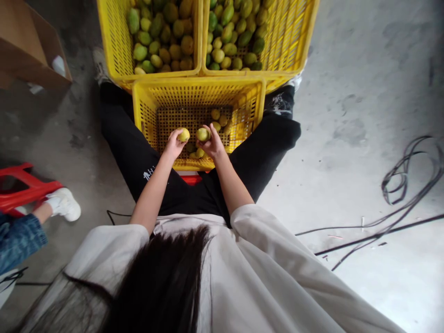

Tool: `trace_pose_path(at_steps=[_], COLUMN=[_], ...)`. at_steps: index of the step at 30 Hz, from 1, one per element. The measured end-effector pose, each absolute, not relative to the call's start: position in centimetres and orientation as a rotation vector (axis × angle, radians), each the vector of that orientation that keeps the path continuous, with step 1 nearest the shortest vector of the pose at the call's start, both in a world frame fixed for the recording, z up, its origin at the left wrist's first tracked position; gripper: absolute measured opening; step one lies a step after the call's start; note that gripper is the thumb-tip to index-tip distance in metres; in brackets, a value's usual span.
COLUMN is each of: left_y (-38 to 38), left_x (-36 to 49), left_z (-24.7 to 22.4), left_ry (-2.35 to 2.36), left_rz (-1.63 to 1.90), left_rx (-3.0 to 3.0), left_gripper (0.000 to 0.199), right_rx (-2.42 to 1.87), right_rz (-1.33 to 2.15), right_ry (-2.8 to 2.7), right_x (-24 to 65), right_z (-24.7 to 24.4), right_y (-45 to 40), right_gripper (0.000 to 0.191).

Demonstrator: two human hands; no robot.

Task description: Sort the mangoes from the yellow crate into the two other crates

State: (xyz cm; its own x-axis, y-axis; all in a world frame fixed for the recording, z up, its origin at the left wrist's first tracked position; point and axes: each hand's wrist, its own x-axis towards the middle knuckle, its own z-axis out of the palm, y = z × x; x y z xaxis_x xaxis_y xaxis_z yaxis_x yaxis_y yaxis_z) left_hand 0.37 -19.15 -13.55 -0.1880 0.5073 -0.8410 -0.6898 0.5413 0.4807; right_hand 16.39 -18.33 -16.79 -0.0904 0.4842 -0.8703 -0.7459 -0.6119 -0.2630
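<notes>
My left hand [174,144] is closed round a yellow fruit [183,135], held over the near yellow crate [199,84]. Beside it, a small gap away, my right hand [213,144] grips a greener fruit [203,134]. Several yellowish fruits [215,114] lie in the right part of this crate, and a few more [200,153] rest near its front wall, partly below my right hand. The crate stands between my legs.
Two more yellow crates [202,37] with many green and yellow fruits stand behind. A cardboard box [31,41] is at the upper left. At the left are a red stool [31,185] and another person's white shoe [65,204]. Black cables [398,212] lie on the floor at right.
</notes>
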Motion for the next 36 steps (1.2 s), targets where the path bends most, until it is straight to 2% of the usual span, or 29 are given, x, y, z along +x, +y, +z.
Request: trace_pose_path(at_steps=[5,8,16,20,27,32,36], left_y=[-19.1,-19.1,-19.0,-18.8,-18.8,-19.0,-18.8], left_x=[0.5,0.7,0.8,0.6,0.9,1.1,1.0], left_z=[-12.5,-12.1,-12.3,-12.8,-12.2,-11.6,-12.1], left_ry=[1.353,1.365,1.429,1.464,1.45,1.463,1.508], left_rz=[1.008,0.998,1.065,1.035,0.946,0.964,0.971], left_rx=[-0.197,-0.182,-0.237,-0.282,-0.275,-0.237,-0.238], left_gripper=[0.01,0.016,0.026,0.022,0.027,0.026,0.032], right_rx=[-1.324,-1.322,-1.325,-1.352,-1.423,-1.478,-1.483], right_rz=[1.766,1.737,1.656,1.623,1.593,1.619,1.642], right_ry=[0.323,0.329,0.374,0.371,0.231,0.189,0.309], right_x=[16.3,16.4,16.6,16.9,16.4,16.2,16.7], right_z=[-18.2,-19.1,-19.9,-20.4,-20.0,-20.1,-20.3], right_y=[-18.3,-18.3,-18.2,-18.0,-18.4,-18.6,-18.4], right_gripper=[0.023,0.025,0.004,0.016,0.017,0.031,0.021])
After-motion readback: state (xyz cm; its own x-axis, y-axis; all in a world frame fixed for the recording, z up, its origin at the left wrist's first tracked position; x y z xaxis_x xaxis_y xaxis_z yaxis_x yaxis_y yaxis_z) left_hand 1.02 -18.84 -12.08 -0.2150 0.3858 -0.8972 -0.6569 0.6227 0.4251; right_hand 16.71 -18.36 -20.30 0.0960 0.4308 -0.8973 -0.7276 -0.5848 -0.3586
